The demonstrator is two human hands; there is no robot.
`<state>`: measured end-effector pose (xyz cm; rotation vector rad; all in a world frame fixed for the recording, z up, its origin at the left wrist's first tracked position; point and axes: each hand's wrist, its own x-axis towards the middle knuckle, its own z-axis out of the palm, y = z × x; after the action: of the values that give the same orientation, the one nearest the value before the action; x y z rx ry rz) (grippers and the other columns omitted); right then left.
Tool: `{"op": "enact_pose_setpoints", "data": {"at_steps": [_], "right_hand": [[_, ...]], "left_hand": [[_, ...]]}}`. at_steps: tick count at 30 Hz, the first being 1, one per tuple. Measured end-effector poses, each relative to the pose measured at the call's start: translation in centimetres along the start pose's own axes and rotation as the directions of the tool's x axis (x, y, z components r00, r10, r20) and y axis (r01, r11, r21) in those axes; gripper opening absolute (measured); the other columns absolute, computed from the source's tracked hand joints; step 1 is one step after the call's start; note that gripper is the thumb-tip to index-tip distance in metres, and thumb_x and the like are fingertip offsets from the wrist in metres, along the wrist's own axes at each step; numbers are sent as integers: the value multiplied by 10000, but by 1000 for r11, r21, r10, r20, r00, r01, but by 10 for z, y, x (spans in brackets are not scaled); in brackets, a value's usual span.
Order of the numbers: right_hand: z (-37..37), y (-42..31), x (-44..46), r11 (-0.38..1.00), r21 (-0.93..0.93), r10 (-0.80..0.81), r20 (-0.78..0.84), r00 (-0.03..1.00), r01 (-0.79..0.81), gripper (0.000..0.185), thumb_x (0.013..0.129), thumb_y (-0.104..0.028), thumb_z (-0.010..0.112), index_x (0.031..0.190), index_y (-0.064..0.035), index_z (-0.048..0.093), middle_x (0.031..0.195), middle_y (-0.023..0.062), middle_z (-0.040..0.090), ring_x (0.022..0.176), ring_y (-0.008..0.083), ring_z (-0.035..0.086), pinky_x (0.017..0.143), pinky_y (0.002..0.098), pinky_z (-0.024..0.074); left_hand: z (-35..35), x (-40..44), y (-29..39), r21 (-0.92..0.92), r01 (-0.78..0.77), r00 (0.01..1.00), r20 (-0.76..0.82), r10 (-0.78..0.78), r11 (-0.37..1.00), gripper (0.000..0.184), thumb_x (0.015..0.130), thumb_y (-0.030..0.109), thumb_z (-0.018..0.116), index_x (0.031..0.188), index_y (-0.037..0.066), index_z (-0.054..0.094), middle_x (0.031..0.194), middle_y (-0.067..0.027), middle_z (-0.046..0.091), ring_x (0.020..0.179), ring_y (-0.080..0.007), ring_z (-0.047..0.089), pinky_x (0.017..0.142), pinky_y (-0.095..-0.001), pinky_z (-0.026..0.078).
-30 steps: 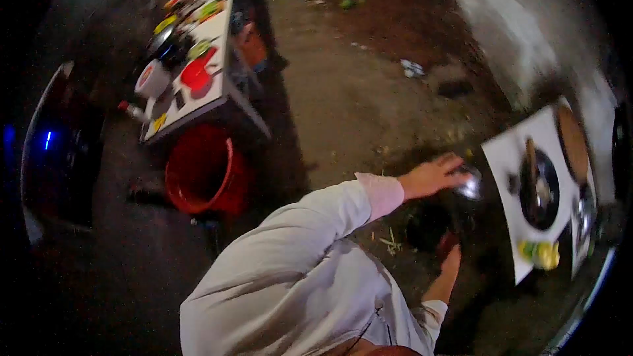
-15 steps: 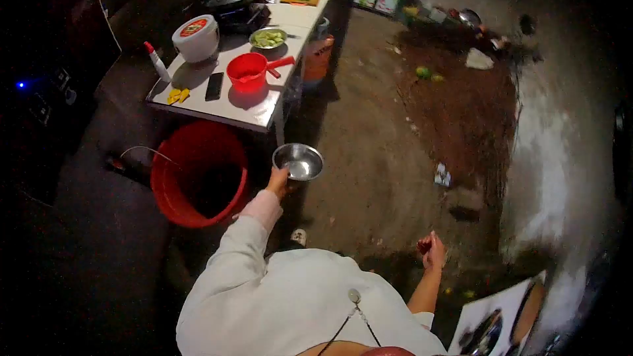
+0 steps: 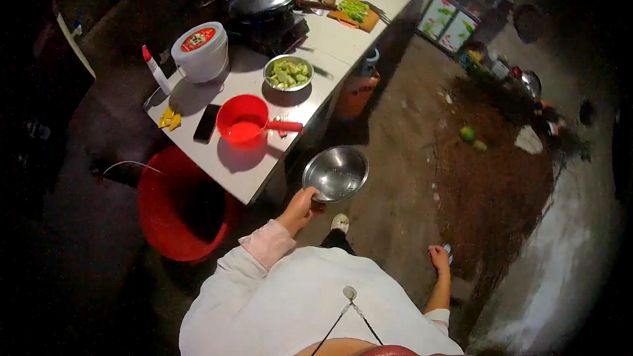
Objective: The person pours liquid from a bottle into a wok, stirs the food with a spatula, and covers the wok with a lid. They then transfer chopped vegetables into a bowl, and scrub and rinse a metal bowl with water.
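My left hand (image 3: 301,211) grips the near rim of a shiny steel bowl (image 3: 335,170), held tilted beside the table's front corner. No food shows inside the bowl. My right hand (image 3: 439,257) hangs low at my right side, its fingers loosely curled in with nothing visible in them. Nearest the steel bowl on the white table (image 3: 247,181) is a red plastic dipper (image 3: 242,118), its handle pointing right. Behind the dipper stands a metal bowl of cut green vegetable pieces (image 3: 288,74).
A large red bucket (image 3: 155,217) stands on the floor under the table's left corner. The table also holds a phone (image 3: 207,123), a white tub (image 3: 203,53), a lidded pan (image 3: 264,1) and a cutting board (image 3: 369,21). Green fruit (image 3: 467,134) lies on the floor.
I have moved forward, so the table and its things appear larger and closer. My left hand has carried the steel bowl along. My right hand still hangs at my side.
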<state>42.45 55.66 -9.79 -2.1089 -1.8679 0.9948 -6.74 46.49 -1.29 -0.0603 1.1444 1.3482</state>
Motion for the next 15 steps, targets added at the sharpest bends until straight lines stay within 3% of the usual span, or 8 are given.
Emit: {"op": "enact_pose_setpoints", "data": {"at_steps": [1,3,4,5,6,8,12,15], "right_hand": [[-13,-41,44,997,-74,-24,-23,999,22,373,800,-354,537,742,10,593,603,83,555,589,174,519,549,328,406],[-7,-92,151,932,-106,-351,-36,936,345,363,832,-315,507,779,36,580,553,128,545,502,280,509,551,376,404],[-18,-183,165,879,-201,-426,76,901,433,379,843,-314,482,781,49,572,602,164,549,553,294,526,563,382,394],[-1,-217,207,839,-14,-543,50,838,544,404,847,-329,473,765,56,565,658,197,550,604,299,535,583,384,392],[11,-271,238,850,-38,-520,100,848,525,410,844,-348,479,760,46,557,696,214,533,639,310,531,591,374,387],[36,-379,280,685,50,-723,164,671,727,363,843,-305,486,730,40,479,616,164,435,565,246,396,566,343,370],[110,-546,348,444,125,-889,188,419,887,238,783,-261,549,843,-33,578,815,181,587,765,336,562,660,390,438],[147,-638,366,559,45,-792,325,517,828,292,762,-286,555,971,-82,577,887,146,609,831,308,574,706,386,453]], "left_hand": [[21,17,10,-22,-17,1000,-18,17,1000,190,764,175,497,859,11,511,720,-109,553,574,-215,543,510,-325,455],[53,39,34,-159,-121,993,-29,118,980,201,772,181,495,904,29,502,734,-92,553,556,-197,534,476,-305,442],[63,46,45,-164,-132,991,-55,125,978,201,772,181,495,904,29,502,734,-92,553,556,-197,534,476,-305,442],[71,51,58,-139,-202,977,-101,189,969,213,777,190,500,928,39,496,747,-85,556,552,-185,531,457,-298,436],[82,56,73,-112,-269,957,-146,252,957,227,782,199,506,952,50,491,761,-78,558,547,-173,528,438,-291,430],[94,61,102,-61,-347,925,-189,330,936,153,811,196,510,907,77,498,705,-31,531,480,-116,467,386,-246,393],[85,94,143,130,-439,826,-332,456,889,142,821,161,486,930,70,483,687,-28,516,456,-92,444,356,-204,360],[88,124,173,123,-510,749,-425,509,852,152,823,115,455,957,44,464,698,-46,517,447,-99,445,362,-203,362]]}}
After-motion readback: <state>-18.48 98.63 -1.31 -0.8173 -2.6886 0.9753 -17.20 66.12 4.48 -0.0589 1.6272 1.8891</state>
